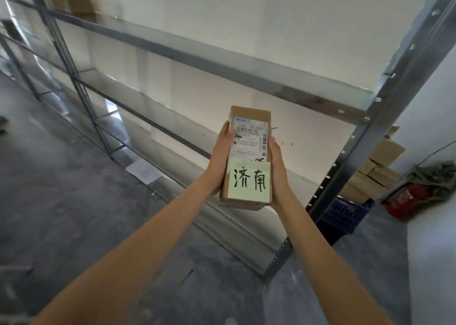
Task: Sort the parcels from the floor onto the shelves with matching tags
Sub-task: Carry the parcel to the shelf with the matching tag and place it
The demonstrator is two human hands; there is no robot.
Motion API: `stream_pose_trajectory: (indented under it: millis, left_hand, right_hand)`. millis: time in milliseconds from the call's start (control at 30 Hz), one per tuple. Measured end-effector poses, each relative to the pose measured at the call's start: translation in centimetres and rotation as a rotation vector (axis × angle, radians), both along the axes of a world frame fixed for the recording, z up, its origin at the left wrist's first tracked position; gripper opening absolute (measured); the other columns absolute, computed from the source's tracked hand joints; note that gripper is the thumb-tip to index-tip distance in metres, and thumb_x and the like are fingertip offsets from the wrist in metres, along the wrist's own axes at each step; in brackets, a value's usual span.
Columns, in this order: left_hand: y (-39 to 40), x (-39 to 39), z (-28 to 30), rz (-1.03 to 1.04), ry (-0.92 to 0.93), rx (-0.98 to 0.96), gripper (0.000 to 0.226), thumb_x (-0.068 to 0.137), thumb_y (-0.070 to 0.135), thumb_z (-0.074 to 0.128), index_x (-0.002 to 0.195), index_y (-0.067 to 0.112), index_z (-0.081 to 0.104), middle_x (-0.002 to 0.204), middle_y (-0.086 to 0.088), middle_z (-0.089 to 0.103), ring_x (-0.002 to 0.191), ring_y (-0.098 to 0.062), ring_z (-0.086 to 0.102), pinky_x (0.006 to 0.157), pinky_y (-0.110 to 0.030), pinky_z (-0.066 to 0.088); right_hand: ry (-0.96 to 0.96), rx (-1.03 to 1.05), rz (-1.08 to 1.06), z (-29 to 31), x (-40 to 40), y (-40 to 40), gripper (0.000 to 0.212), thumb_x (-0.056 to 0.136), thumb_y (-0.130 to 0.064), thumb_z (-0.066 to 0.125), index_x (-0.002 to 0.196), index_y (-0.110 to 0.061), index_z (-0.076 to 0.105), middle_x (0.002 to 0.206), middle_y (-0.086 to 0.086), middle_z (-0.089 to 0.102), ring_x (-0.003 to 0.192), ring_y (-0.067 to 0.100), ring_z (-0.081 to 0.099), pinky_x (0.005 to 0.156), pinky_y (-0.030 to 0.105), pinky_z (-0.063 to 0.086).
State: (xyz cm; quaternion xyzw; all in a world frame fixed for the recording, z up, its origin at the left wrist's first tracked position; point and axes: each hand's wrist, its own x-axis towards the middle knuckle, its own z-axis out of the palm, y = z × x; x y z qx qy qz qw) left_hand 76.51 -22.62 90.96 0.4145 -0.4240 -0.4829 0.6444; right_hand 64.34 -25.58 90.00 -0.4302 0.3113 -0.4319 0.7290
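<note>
Two hands hold one parcel (249, 156) in the air in front of the metal shelves (222, 70). The left hand (220, 161) grips the left long side of the parcel, with its thumb on the top face near the white shipping label (249, 139). The right hand (278, 169) grips the right long side, its fingers curled around the edge. So each grip is narrow and closed on the cardboard. Between the two grips, on the near part of the top face, sits a pale yellow sticky note (248, 181) with two handwritten Chinese characters, 济南. Beyond the grips, the shelf boards look bare, except some blurred cardboard boxes (74, 3) far up to the left. To the right of the right grip, past the shelf post, more brown boxes (377, 169) are stacked on a blue crate (345, 213), and a red object (407, 201) lies on the floor. Left of the left grip, a white paper sheet (144, 170) lies on the grey floor (74, 201).
</note>
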Motion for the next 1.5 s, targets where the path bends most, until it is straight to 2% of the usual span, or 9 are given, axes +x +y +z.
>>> stream_pose_trajectory:
  millis: [267, 400, 567, 733, 900, 1067, 1200, 1267, 1500]
  left_hand:
    - [-5.5, 5.0, -0.3, 0.199, 0.012, 0.032, 0.036, 0.109, 0.033, 0.036, 0.136, 0.013, 0.049, 0.119, -0.009, 0.072, 0.102, -0.021, 0.073, 0.082, -0.033, 0.061]
    - [-7.7, 7.2, -0.4, 0.266, 0.044, 0.08, 0.048, 0.109, 0.034, 0.034, 0.146, 0.005, 0.043, 0.136, -0.024, 0.062, 0.113, -0.032, 0.066, 0.094, -0.042, 0.057]
    - [-9.7, 10.4, -1.0, 0.386, 0.101, 0.141, 0.045, 0.11, 0.028, 0.034, 0.149, 0.007, 0.04, 0.138, -0.027, 0.059, 0.121, -0.043, 0.06, 0.106, -0.054, 0.047]
    - [-10.3, 14.1, -2.0, 0.455, 0.091, 0.155, 0.044, 0.11, 0.029, 0.034, 0.148, 0.009, 0.042, 0.139, -0.026, 0.06, 0.127, -0.046, 0.058, 0.108, -0.057, 0.047]
    - [-10.3, 19.3, -2.8, 0.501, 0.102, 0.196, 0.044, 0.109, 0.032, 0.036, 0.146, 0.009, 0.044, 0.138, -0.025, 0.061, 0.126, -0.044, 0.06, 0.106, -0.055, 0.049]
    - [-10.2, 26.0, -3.3, 0.495, 0.125, 0.216, 0.047, 0.109, 0.033, 0.035, 0.148, 0.009, 0.043, 0.139, -0.026, 0.06, 0.128, -0.046, 0.058, 0.109, -0.059, 0.046]
    - [-10.2, 31.5, -3.3, 0.5, 0.117, 0.197, 0.045, 0.11, 0.03, 0.034, 0.149, 0.012, 0.041, 0.14, -0.025, 0.06, 0.129, -0.044, 0.058, 0.111, -0.062, 0.043]
    - [-10.2, 34.2, -3.2, 0.5, 0.121, 0.187, 0.045, 0.11, 0.03, 0.034, 0.152, 0.015, 0.039, 0.14, -0.023, 0.06, 0.129, -0.043, 0.058, 0.111, -0.061, 0.043]
    - [-10.6, 41.7, -3.2, 0.529, 0.133, 0.171, 0.039, 0.109, 0.03, 0.036, 0.146, 0.021, 0.046, 0.139, -0.023, 0.061, 0.129, -0.044, 0.058, 0.111, -0.061, 0.044]
  right_hand:
    - [0.006, 0.04, 0.142, -0.5, 5.9, -7.2, 0.059, 0.099, -0.061, 0.041, 0.133, -0.02, 0.063, 0.116, 0.015, 0.075, 0.086, 0.028, 0.075, 0.076, 0.04, 0.061]
    - [0.01, 0.063, 0.204, -1.2, 8.7, -10.1, 0.06, 0.098, -0.062, 0.041, 0.133, -0.019, 0.064, 0.12, 0.019, 0.073, 0.094, 0.034, 0.071, 0.087, 0.048, 0.056]
    - [0.013, 0.098, 0.289, -1.9, 12.6, -12.7, 0.062, 0.098, -0.061, 0.042, 0.136, -0.015, 0.06, 0.131, 0.027, 0.064, 0.107, 0.045, 0.06, 0.1, 0.06, 0.046]
    - [0.026, 0.092, 0.366, -2.7, 16.3, -14.1, 0.061, 0.1, -0.059, 0.039, 0.136, -0.016, 0.061, 0.124, 0.024, 0.07, 0.095, 0.037, 0.069, 0.081, 0.044, 0.057]
    - [0.044, 0.122, 0.423, -3.3, 21.8, -14.8, 0.062, 0.099, -0.06, 0.04, 0.136, -0.015, 0.061, 0.127, 0.025, 0.068, 0.095, 0.037, 0.068, 0.081, 0.045, 0.057]
    - [0.049, 0.108, 0.423, -4.0, 28.5, -14.6, 0.059, 0.099, -0.06, 0.04, 0.133, -0.018, 0.064, 0.124, 0.021, 0.071, 0.104, 0.042, 0.066, 0.099, 0.06, 0.048]
    - [0.058, 0.087, 0.424, -3.6, 33.8, -14.4, 0.059, 0.1, -0.06, 0.038, 0.135, -0.019, 0.062, 0.122, 0.019, 0.072, 0.092, 0.032, 0.073, 0.077, 0.043, 0.062]
    - [0.055, 0.08, 0.429, -3.4, 36.3, -14.4, 0.06, 0.1, -0.06, 0.037, 0.135, -0.018, 0.062, 0.121, 0.019, 0.072, 0.088, 0.029, 0.074, 0.069, 0.037, 0.061]
    - [0.03, 0.114, 0.447, -3.3, 43.9, -14.9, 0.057, 0.101, -0.059, 0.038, 0.132, -0.019, 0.064, 0.12, 0.016, 0.073, 0.089, 0.028, 0.075, 0.07, 0.037, 0.061]
